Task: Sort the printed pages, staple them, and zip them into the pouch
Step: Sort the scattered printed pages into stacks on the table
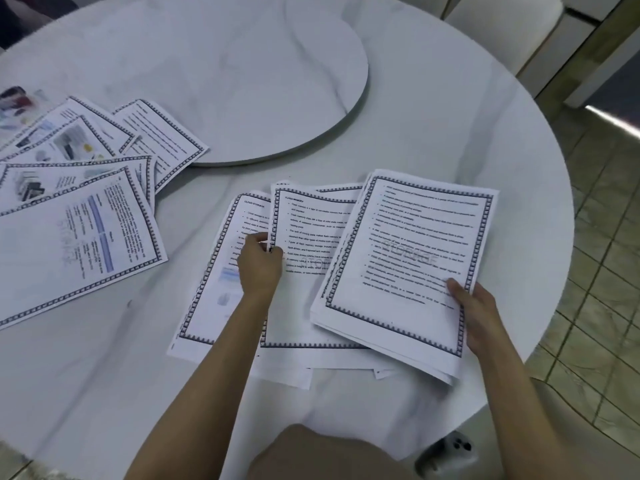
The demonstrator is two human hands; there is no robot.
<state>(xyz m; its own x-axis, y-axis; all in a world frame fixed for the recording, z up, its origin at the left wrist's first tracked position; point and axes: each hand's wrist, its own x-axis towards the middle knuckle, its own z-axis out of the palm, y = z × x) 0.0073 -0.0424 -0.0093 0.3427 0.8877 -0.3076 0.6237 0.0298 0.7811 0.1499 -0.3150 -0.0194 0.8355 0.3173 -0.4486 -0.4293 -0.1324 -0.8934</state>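
Paper sheet [301, 306] near the table's [104, 375] front edge: my left hand [259, 263] pinches its left side, while my right hand [476, 306] grips the stack [408, 258] overlapping its right.

Clock centred on my left hand [258, 261], pinching a sheet [311, 237]. At twelve there's a strip of bare marble, then the turntable [242, 81], its rim a low step. At ten, fanned loose pages [86, 209] cover the table [104, 368]. At three, the stack [408, 258] gripped by my right hand [479, 317] bars the way. At eight, bare top, room to pass.
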